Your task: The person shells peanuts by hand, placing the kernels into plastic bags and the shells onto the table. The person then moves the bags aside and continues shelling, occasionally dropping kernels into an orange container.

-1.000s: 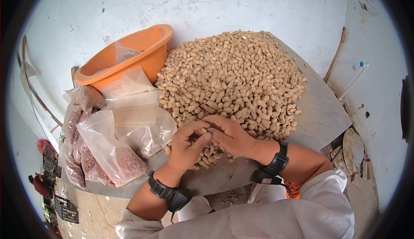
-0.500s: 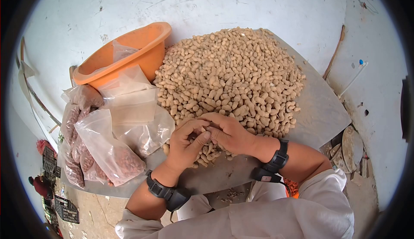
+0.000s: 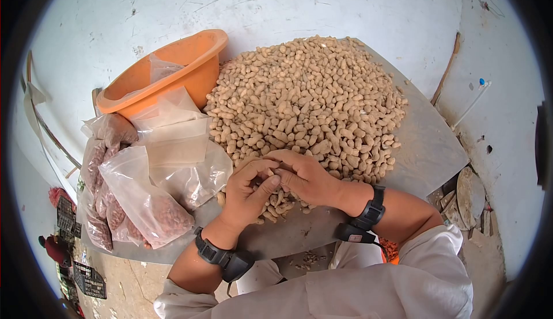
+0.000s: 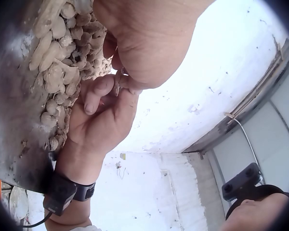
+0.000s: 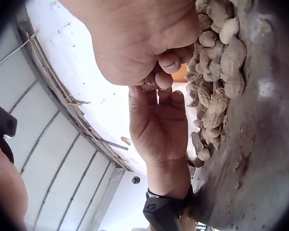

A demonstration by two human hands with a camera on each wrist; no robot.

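Note:
My left hand [image 3: 243,197] and right hand [image 3: 313,179] meet at the front edge of a big heap of unshelled peanuts [image 3: 311,100]. Between the fingertips and thumbs of both hands is a peanut [image 4: 118,83], pinched from either side and mostly covered by the fingers. The fingers of both hands are curled inward, with the thumbs close together on top. Loose peanuts [image 3: 277,205] lie on the metal tabletop [image 3: 311,230] just below the hands.
Left of the heap are clear plastic bags [image 3: 164,218] of reddish shelled kernels. An orange basin [image 3: 201,80] leans behind them, against the white wall [image 3: 299,8]. Black crates [image 3: 89,278] stand on the floor at far left. A stick [image 3: 446,71] leans at the right.
The whole head view has shifted slightly up and left. Both hands stay joined around the peanut, with hardly any visible finger movement.

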